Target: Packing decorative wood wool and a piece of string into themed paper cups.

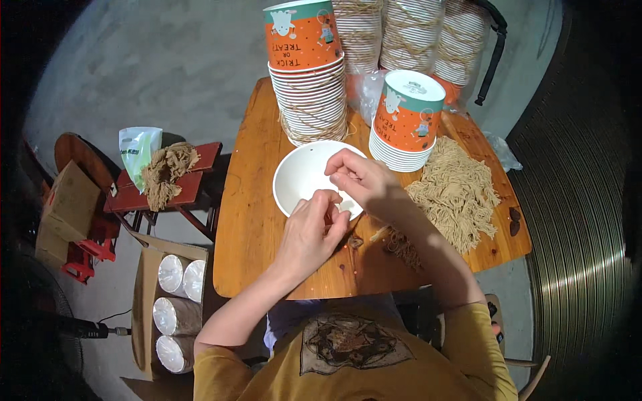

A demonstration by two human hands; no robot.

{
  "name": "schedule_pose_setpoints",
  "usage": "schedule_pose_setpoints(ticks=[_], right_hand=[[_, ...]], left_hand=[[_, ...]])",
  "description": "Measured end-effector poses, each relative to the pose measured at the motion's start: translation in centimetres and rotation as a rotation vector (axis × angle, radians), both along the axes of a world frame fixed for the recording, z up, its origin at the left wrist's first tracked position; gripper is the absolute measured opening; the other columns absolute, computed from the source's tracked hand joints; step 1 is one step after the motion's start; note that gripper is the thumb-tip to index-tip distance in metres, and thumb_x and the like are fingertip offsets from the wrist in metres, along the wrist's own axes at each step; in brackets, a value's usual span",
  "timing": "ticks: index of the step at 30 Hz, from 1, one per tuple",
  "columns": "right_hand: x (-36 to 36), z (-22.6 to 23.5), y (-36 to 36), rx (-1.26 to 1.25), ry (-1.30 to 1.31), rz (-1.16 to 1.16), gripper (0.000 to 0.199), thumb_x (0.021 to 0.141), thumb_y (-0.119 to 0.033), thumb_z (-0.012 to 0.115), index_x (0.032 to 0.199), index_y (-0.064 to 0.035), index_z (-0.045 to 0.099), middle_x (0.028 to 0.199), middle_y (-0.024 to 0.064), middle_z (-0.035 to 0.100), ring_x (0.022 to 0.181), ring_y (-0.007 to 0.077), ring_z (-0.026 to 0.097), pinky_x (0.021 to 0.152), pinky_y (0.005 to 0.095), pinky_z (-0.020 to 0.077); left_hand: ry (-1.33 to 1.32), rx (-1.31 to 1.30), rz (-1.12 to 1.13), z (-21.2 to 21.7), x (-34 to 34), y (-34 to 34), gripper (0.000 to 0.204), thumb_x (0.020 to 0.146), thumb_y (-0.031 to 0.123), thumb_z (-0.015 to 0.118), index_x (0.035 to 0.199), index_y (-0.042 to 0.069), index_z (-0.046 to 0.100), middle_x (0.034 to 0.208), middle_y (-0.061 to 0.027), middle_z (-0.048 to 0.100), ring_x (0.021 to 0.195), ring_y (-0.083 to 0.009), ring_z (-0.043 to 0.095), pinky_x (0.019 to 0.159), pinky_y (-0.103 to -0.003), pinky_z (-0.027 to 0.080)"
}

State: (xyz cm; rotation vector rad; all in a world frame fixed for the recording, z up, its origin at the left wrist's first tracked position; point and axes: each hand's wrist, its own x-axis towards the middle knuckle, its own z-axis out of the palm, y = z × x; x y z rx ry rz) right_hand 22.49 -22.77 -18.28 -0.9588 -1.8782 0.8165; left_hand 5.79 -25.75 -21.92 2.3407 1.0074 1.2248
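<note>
"Pinched, the fingers of both your left hand (309,230) and your right hand (364,184); I can't tell whether they grip anything."

"Over what?"

"White bucket (297,170), mouth facing you, on the wooden table (251,234). Loose tan cords (458,194) lie heaped by your right forearm."

"And the room around you?"

"Grey floor (187,67); at your left, a red bench (208,158) bears a bag (137,150) and a tan bundle (167,174)."

"Your containers?"

"Upturned orange buckets: one tall stack (311,100) behind the white one, one short stack (404,127) right of it, wrapped stacks (414,33) farther back. Below the bench, your open carton (142,301) holds wrapped cylinders (175,315)."
</note>
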Motion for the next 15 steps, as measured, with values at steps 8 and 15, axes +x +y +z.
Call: schedule_pose_setpoints(ticks=[8, 15], right_hand=[[-0.4, -0.6, -0.1, -0.063, 0.070, 0.020, 0.012, 0.089, -0.012, 0.053, 0.095, -0.0018, 0.054, 0.072, 0.0011, 0.052, 0.068, 0.0051, 0.048, 0.062, 0.0221, 0.0415], [-0.4, -1.4, 0.6, 0.262, -0.117, -0.083, 0.009, 0.089, -0.009, 0.052, 0.095, -0.0030, 0.053, 0.075, 0.0116, 0.058, 0.070, 0.0233, 0.059, 0.063, 0.0330, 0.0457]], left_hand=[[0.047, -0.142, 0.180, 1.4, -0.1, -0.2, 0.015, 0.081, 0.012, 0.062, 0.076, 0.004, 0.050, 0.063, -0.0094, 0.055, 0.059, -0.0284, 0.054, 0.061, -0.039, 0.040], [0.216, 0.071, 0.197, 1.3, -0.5, 0.1, 0.009, 0.074, 0.008, 0.058, 0.069, 0.005, 0.051, 0.067, -0.0068, 0.054, 0.073, -0.0252, 0.053, 0.076, -0.040, 0.034]])
